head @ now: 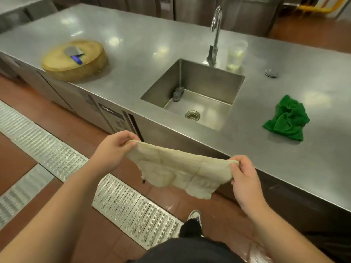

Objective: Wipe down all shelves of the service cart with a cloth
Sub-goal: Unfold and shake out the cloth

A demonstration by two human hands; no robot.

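A beige cloth [178, 171] hangs spread out in the air in front of the steel counter, below its front edge. My left hand [112, 149] pinches the cloth's upper left corner. My right hand [245, 179] pinches its upper right corner. The cloth sags between the two hands and its lower edge hangs free. No service cart is in view.
The steel counter [133, 40] holds a sink [224, 82] with a tap [215, 33], a round wooden chopping block [76, 61] with a cleaver on it, a clear plastic cup [235, 56] and a crumpled green cloth [286, 118]. Metal drain grates [117, 202] run across the red floor.
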